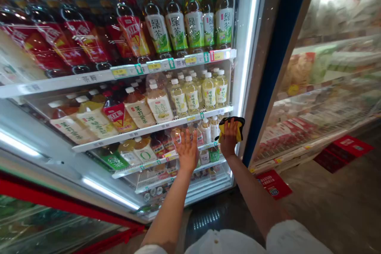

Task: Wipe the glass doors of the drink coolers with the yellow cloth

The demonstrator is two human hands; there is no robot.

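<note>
A yellow cloth with a black border lies under the fingers of my right hand, at the right edge of the drinks cooler. My right hand presses or grips this cloth. My left hand is raised with its fingers spread and holds nothing. It is in front of the cooler's lower shelves, and whether it touches glass I cannot tell. Behind it are small bottles, partly hidden by the fingers. A white shelf edge with price tags runs just above my left hand.
Green-capped tea bottles and red-labelled bottles fill the top shelf. Small white-capped bottles stand on the shelf beneath. A bright light strip lines the cooler's right side. Another refrigerated display and red signs are at the right.
</note>
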